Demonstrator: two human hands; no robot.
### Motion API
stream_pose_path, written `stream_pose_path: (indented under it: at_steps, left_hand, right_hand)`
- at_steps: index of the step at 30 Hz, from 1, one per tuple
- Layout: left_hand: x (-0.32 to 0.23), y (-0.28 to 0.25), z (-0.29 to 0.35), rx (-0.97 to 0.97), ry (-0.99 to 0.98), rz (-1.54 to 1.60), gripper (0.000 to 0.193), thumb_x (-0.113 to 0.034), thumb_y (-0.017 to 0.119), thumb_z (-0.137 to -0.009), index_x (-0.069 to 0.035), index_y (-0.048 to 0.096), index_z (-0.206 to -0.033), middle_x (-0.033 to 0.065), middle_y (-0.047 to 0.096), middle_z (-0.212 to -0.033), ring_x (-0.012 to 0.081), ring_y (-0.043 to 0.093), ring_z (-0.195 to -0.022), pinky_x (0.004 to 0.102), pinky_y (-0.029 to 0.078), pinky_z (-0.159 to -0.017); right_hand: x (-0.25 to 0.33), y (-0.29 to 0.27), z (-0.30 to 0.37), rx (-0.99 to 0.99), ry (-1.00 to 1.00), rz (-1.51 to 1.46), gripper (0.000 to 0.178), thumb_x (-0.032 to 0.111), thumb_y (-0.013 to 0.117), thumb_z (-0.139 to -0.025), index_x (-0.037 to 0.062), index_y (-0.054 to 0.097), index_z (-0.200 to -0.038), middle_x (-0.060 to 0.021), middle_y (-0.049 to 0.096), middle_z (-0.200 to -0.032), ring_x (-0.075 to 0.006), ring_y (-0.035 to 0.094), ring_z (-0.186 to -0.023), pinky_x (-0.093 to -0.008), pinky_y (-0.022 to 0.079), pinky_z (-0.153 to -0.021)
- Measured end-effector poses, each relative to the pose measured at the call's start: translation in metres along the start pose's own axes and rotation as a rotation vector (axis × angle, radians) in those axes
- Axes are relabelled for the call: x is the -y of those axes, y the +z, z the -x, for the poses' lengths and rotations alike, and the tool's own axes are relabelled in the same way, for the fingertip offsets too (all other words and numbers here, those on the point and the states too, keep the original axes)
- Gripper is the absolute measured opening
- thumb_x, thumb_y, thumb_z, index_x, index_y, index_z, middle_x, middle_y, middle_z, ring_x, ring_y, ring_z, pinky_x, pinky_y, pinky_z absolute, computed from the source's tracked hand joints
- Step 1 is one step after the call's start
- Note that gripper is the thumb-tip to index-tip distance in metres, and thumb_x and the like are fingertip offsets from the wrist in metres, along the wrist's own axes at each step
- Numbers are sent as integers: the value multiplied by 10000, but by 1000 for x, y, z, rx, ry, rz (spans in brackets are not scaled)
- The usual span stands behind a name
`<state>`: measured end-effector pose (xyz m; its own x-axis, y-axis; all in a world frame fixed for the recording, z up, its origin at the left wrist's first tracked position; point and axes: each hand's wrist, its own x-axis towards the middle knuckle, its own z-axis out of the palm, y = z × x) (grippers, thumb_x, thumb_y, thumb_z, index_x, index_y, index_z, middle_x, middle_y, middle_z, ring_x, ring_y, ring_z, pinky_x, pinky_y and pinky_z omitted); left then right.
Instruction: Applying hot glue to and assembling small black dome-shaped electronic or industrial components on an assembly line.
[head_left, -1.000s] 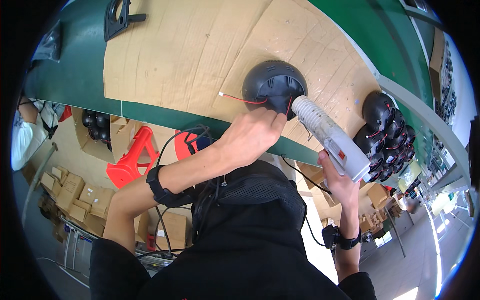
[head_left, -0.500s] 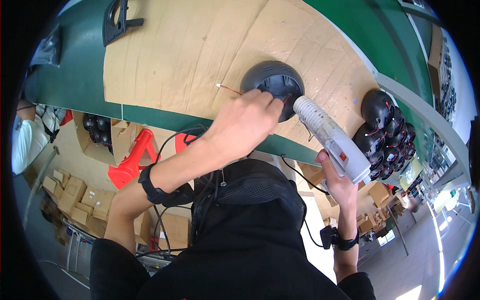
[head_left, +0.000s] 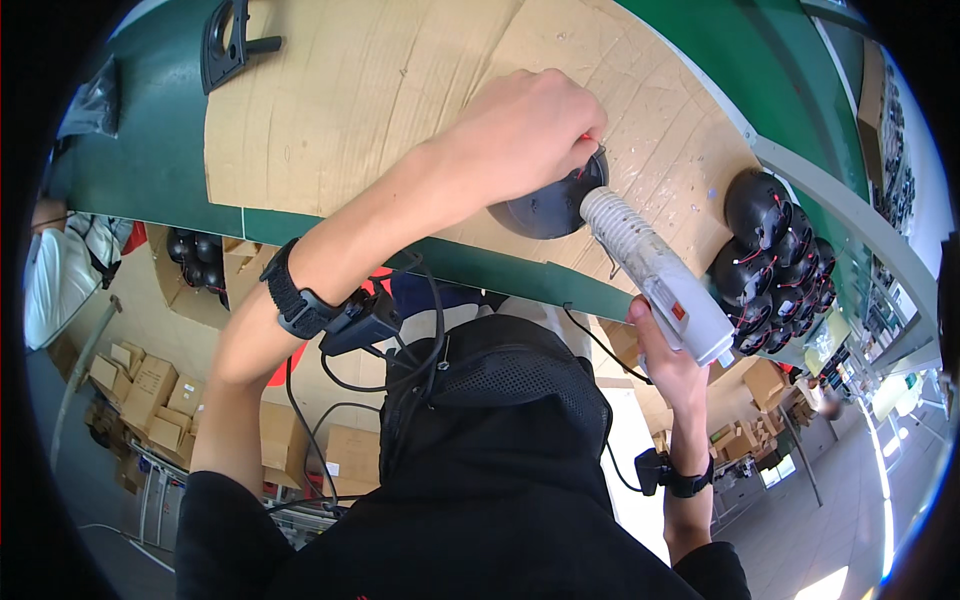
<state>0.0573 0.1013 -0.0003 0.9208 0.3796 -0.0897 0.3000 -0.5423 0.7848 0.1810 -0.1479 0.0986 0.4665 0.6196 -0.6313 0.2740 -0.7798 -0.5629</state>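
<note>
A black dome-shaped plastic housing (head_left: 545,213) lies on the cardboard sheet near the bench's front edge. My left hand (head_left: 530,130) is closed above it, covering much of it. Its fingertips pinch a thin red wire (head_left: 588,138) at the housing's far right side; most of the wire is hidden. My right hand (head_left: 672,365) grips a pale grey heat gun (head_left: 665,285) with a ribbed nozzle and a red switch. The nozzle end reaches the right side of the housing; I cannot tell whether they touch.
Cardboard (head_left: 330,110) covers part of the green bench (head_left: 140,150). A black bracket (head_left: 225,50) lies at the far left. Several black domes with red wires (head_left: 760,230) are piled at the right, beside a grey metal frame (head_left: 840,190). Cartons (head_left: 150,390) stand below at the left.
My left hand has moved up and right across the housing, from its near left side to its far right side. The heat gun has shifted slightly left and toward me.
</note>
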Motion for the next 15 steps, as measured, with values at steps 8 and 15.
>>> stream_pose_path:
  at_steps: [8,15]
  left_hand:
    - [0,0,0,16,-50,75,141,-166,662,-866,-40,717,-899,174,692,-806,380,659,-777,454,524,-711]
    - [2,1,2,14,-60,81,147,-173,660,-872,-44,721,-906,179,692,-807,384,660,-773,453,526,-708]
  right_hand:
    - [-6,5,1,-33,-80,30,155,182,676,-970,28,656,-969,20,611,-731,-38,514,-551,-219,399,-484]
    - [-5,8,0,-32,-92,38,160,188,683,-967,31,655,-971,25,602,-720,-39,518,-556,-216,405,-489]
